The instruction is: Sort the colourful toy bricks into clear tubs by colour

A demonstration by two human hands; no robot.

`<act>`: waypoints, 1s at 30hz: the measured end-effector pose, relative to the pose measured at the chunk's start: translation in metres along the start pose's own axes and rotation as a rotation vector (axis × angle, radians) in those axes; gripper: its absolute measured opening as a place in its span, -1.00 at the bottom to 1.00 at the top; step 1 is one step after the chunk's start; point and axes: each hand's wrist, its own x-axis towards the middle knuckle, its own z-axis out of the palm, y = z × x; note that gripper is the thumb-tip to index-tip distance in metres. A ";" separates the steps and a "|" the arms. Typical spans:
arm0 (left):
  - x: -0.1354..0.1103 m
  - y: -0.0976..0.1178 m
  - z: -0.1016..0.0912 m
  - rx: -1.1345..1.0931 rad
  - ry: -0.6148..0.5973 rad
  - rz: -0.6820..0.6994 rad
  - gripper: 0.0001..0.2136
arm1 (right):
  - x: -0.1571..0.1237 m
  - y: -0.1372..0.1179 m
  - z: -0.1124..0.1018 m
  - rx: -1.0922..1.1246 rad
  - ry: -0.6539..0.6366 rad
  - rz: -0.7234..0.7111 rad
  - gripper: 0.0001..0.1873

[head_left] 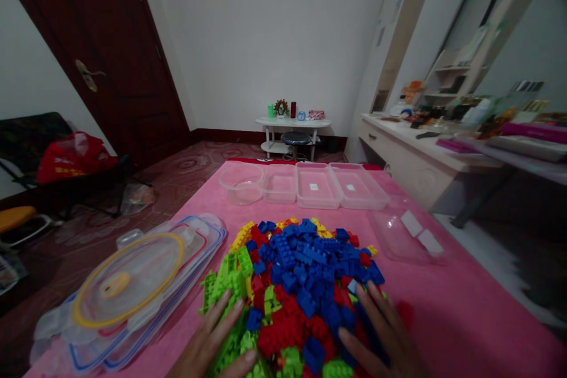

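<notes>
A heap of toy building bricks (305, 260) lies on the near part of the pink-covered table (460, 313). Blue bricks cover its top and middle, green ones the left side, red ones the front, with some yellow at the back. My left hand (208, 342) rests against the green bricks at the left edge, its fingers spread. On the opposite side, my right hand (381, 333) touches blue and red bricks, fingers apart. Neither hand grips a brick that I can make out. The lower parts of both hands run out of view.
Clear plastic containers, one round (241, 184) and several rectangular (316, 186), stand in a row behind the heap. Another clear container (407, 236) with white pieces is at right. Stacked lids (128, 283) lie at left. A cluttered dresser (407, 142) stands beyond the table's right side.
</notes>
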 end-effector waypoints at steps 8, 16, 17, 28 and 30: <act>0.068 0.006 -0.006 -0.196 -0.175 0.159 -0.16 | 0.033 0.027 0.007 0.131 -0.184 0.315 -0.18; 0.124 -0.002 0.006 -0.268 -0.227 -0.041 -0.21 | 0.073 0.062 0.034 0.233 -0.141 0.499 -0.42; 0.133 -0.003 0.007 -0.261 -0.228 -0.069 -0.23 | 0.080 0.066 0.036 0.229 -0.131 0.525 -0.44; 0.107 0.004 -0.060 -0.165 -0.224 -0.006 -0.34 | 0.063 0.002 -0.013 0.017 -0.121 0.137 -0.40; 0.084 0.007 -0.066 -0.189 -0.240 0.064 -0.26 | 0.042 -0.024 -0.006 0.047 -0.105 -0.170 -0.49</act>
